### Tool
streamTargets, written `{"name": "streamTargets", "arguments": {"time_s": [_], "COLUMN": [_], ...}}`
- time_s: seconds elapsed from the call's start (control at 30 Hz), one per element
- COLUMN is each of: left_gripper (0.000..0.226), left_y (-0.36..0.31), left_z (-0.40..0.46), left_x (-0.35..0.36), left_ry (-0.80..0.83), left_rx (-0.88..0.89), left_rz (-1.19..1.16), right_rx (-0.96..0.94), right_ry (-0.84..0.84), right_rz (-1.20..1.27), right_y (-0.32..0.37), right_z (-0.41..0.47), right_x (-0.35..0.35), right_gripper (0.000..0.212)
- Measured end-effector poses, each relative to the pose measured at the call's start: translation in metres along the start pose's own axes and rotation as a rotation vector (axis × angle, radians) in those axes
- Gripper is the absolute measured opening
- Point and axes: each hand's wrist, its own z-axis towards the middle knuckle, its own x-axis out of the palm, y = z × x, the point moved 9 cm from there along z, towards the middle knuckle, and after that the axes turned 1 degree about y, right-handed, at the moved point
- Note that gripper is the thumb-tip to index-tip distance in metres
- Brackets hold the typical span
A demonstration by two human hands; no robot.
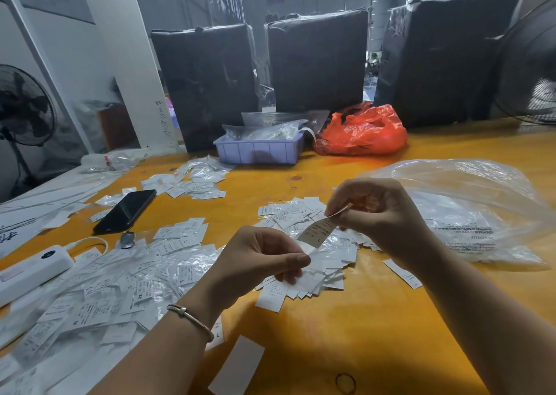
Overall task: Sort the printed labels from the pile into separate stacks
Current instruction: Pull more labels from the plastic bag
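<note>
The right hand [376, 211] pinched a white printed label [317, 232] by its upper end and the left hand [258, 259] pinched its clear sleeve [313, 251], hard to distinguish, above the label pile [126, 283] reaching the yellow worktop's [346, 328] left edge, partly cut off.

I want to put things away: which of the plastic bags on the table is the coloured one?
The orange-red bag at the back, right of the lilac tray. The other bags are clear.
</note>
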Motion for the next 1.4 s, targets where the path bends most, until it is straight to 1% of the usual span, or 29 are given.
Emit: {"name": "streamTargets", "arguments": {"time_s": [0.1,0.23,0.33,0.4,0.47,0.57,0.67,0.73,0.87,0.97,1.13,1.27,1.33,1.4], "left_gripper": [0.010,0.015,0.017,0.022,0.028,0.029,0.027,0.025,0.025,0.028,0.025,0.027,0.019,0.011], "left_y": [0.001,0.004,0.005,0.005,0.006,0.006,0.007,0.008,0.007,0.007,0.009,0.010,0.009,0.010], "left_z": [0.000,0.000,0.000,0.000,0.000,0.000,0.000,0.001,0.001,0.001,0.001,0.001,0.001,0.001], "left_x": [0.001,0.004,0.006,0.006,0.006,0.007,0.006,0.005,0.003,0.002,0.006,0.007,0.007,0.006], "left_ry": [0.019,0.047,0.066,0.063,0.057,0.060,0.044,0.037,0.035,0.023,0.056,0.060,0.065,0.066], "left_rx": [-0.008,-0.035,-0.045,-0.048,-0.052,-0.055,-0.060,-0.060,-0.058,-0.055,-0.073,-0.078,-0.076,-0.072], "left_rz": [-0.002,0.020,0.036,0.041,0.042,0.038,0.019,0.015,0.019,0.022,0.064,0.076,0.064,0.067], "right_rx": [0.018,0.040,-0.009,-0.038,-0.045,-0.023,0.015,0.033,0.028,0.052,0.107,0.141,0.172,0.181], "right_ry": [0.014,0.077,0.041,0.034,0.032,0.017,0.057,0.082,0.043,0.054,0.153,0.154,0.165,0.127], "right_rz": [0.031,0.012,-0.101,-0.190,-0.224,-0.147,-0.064,-0.077,-0.141,-0.110,-0.085,-0.006,0.033,0.074], "right_y": [-0.004,-0.009,-0.007,-0.005,-0.005,-0.009,-0.012,-0.013,-0.013,-0.016,-0.025,-0.026,-0.028,-0.028], "right_z": [0.000,-0.002,-0.001,0.000,0.000,-0.001,-0.001,-0.002,0.000,0.001,-0.001,0.000,-0.001,0.000], "right_x": [0.000,0.009,0.006,0.006,0.007,0.008,0.011,0.013,0.007,0.004,0.019,0.018,0.018,0.015], "right_gripper": [0.023,0.023,0.025,0.025,0.025,0.023,0.016,0.010,0.007,0.007,0.013,0.014,0.013,0.011]}}
